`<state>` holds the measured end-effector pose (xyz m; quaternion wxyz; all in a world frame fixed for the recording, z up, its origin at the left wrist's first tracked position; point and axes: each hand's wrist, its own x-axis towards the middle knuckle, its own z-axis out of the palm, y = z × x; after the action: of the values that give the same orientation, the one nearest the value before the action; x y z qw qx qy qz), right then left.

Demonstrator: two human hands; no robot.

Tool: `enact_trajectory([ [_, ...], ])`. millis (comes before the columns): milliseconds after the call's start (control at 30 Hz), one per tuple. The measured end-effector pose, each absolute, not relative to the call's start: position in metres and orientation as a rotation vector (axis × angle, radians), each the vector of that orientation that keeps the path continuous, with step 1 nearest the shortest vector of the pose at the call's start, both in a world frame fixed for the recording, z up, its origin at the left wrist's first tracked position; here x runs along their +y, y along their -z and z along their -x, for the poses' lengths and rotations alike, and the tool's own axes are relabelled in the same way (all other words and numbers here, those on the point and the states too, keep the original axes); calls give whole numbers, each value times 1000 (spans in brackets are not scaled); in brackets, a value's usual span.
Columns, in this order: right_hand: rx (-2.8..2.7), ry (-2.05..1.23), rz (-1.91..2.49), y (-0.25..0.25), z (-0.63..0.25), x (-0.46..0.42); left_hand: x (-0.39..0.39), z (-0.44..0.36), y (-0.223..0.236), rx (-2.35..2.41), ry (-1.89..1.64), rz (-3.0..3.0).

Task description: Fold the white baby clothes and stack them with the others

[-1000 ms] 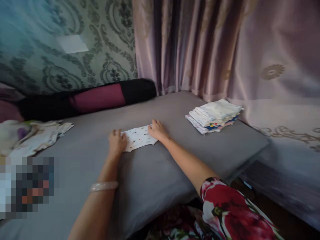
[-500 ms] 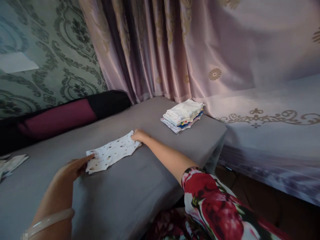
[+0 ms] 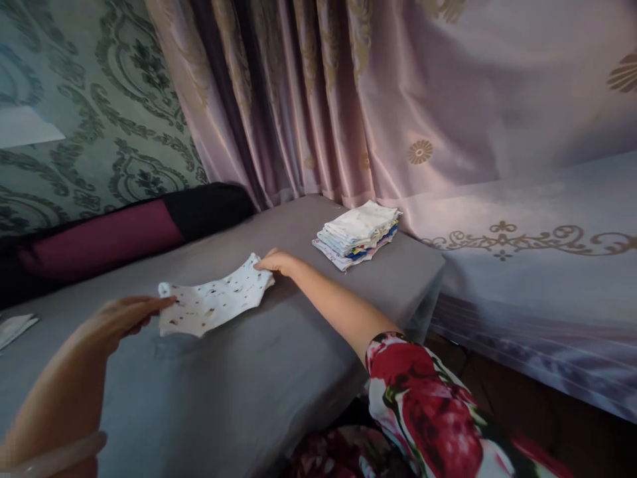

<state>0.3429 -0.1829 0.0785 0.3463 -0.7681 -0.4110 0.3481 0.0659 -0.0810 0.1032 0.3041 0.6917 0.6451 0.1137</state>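
A small white cloth with little printed spots (image 3: 213, 302) hangs just above the grey mattress (image 3: 239, 392), folded into a strip. My left hand (image 3: 122, 317) pinches its left end and my right hand (image 3: 276, 261) pinches its right end. Both hands are closed on the cloth, which sags slightly between them. A neat stack of folded cloths (image 3: 355, 232) sits on the mattress close to the right of my right hand.
A maroon and black bolster (image 3: 124, 232) lies along the patterned wall at the back. Pink curtains (image 3: 348, 99) hang behind the stack. More loose cloth (image 3: 12, 326) shows at the left edge. The mattress ends at a corner on the right, with dark floor (image 3: 547, 425) below.
The cloth lay flat on the mattress under both hands; now it is lifted and held by its ends. The view has swung right, and the stack is closer to my right hand.
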Motion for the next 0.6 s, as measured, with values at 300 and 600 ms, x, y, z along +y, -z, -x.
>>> enact_trajectory([
  [300, -1121, -460, 2233, -165, -453, -234, -127, -191, -145, 1282, -656, -1637],
  [600, -898, -217, 2733, -208, -558, -258, -168, -335, -139, 1021, -799, -1451],
])
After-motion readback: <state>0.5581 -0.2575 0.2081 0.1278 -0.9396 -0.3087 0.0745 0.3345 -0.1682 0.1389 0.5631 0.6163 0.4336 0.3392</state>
